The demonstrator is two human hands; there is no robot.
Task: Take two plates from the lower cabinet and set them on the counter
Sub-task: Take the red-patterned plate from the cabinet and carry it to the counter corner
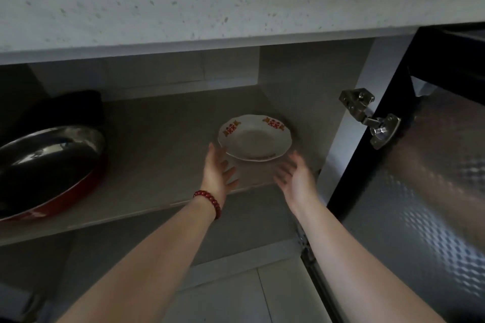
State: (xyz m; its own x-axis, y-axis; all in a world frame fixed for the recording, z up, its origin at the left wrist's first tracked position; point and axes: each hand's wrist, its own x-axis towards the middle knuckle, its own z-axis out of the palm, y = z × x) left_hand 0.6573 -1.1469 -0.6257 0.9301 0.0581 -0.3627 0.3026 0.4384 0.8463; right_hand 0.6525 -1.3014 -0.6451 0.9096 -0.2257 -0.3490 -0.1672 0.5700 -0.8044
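A white plate (254,137) with red and gold marks on its scalloped rim lies on the shelf (162,144) inside the lower cabinet, towards the right. I cannot tell whether another plate lies under it. My left hand (217,172), with a red bead bracelet on the wrist, is open at the plate's near left edge, fingertips just short of the rim. My right hand (295,178) is open and slightly blurred at the plate's near right edge. Neither hand holds anything. The speckled white counter (210,10) runs across the top.
A steel pan with a red outside (47,165) sits at the shelf's left, with a dark object (78,107) behind it. The cabinet door (420,191), metal-lined with a hinge (372,118), stands open at the right. Tiled floor (236,296) shows below the shelf.
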